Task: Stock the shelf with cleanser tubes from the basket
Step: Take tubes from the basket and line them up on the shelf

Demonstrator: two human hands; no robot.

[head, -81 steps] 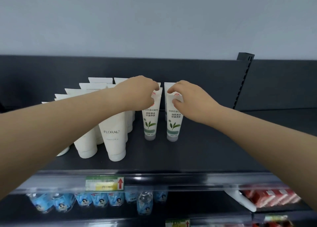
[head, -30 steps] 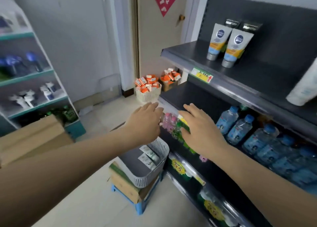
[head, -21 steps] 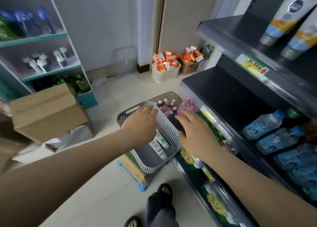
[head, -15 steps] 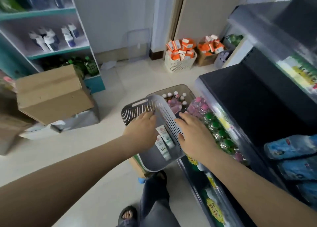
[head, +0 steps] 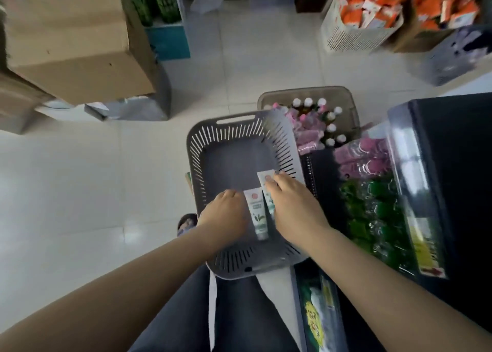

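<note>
As tubes lie in basket, lettering illegible

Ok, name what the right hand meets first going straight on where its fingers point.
The farther cleanser tube; fingertips of the right hand seem to touch its crimped end. Past it, the far wall of the basket.

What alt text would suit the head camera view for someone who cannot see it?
From above, a person's left hand and right hand are inside a grey slotted basket. The right hand's fingers rest on one cleanser tube lying in it; the left hand is beside a second tube alongside.
</note>
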